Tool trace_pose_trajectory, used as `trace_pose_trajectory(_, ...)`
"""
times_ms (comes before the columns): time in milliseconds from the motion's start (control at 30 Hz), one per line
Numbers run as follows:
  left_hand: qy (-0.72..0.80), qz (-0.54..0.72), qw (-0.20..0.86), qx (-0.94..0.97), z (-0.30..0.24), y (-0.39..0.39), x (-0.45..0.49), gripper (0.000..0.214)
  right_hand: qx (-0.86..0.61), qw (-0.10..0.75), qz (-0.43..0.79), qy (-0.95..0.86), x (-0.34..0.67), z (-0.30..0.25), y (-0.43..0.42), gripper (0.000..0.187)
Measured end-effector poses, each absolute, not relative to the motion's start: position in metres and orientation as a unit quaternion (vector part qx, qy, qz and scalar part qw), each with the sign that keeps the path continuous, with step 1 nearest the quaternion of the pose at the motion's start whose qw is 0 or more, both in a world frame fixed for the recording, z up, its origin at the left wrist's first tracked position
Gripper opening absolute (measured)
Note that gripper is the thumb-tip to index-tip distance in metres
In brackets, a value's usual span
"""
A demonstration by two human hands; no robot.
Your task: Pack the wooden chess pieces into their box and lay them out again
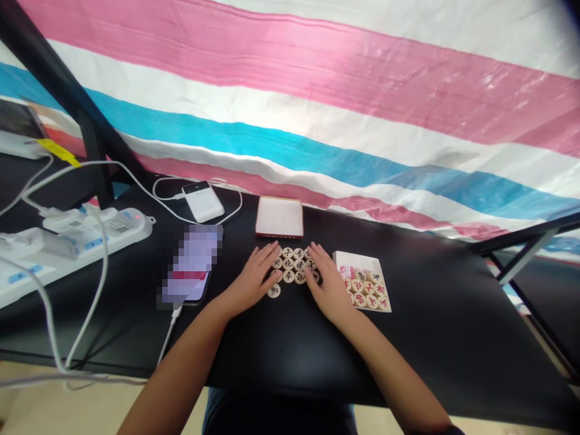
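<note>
Several round Chinese chess pieces (298, 264) with black characters lie in close rows on the black table. My left hand (252, 279) rests along their left side, fingers stretched out and thumb near the lower row. On the right side my right hand (327, 283) lies with its fingers extended, partly covering the outer pieces. One single piece (273, 290) sits below the rows, close to my left thumb. Right of my right hand stands a white open box (383, 270) holding several pieces, mostly with red characters; my hand hides its left edge.
Behind the pieces lies a shallow box lid (280, 217). A phone (193, 266) on a cable and a white power bank (203, 202) are at the left. Farther left is a power strip (131, 225) with loose white cables. Striped sheeting (317, 90) hangs behind the table (435, 326).
</note>
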State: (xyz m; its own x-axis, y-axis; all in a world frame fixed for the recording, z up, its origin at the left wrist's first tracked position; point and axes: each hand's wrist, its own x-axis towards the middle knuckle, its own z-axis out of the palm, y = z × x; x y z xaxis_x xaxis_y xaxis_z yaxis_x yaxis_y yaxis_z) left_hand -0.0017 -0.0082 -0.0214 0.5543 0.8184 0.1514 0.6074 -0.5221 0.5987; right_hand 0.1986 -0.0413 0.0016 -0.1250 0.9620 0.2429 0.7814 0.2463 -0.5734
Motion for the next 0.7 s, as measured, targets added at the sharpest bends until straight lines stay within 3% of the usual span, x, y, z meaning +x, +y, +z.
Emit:
trace_pose_trajectory(267, 0.391, 0.123, 0.197, 0.891, -0.019, -0.007, 0.004, 0.048, -0.554, 0.164, 0.144, -0.803, 0.181, -0.004, -0.036, 0.05)
trace_pose_trajectory(700, 0.401, 0.103, 0.163, 0.895, -0.019, -0.008, 0.009, 0.047, -0.569, 0.145, 0.119, -0.801, 0.178, -0.008, -0.037, 0.049)
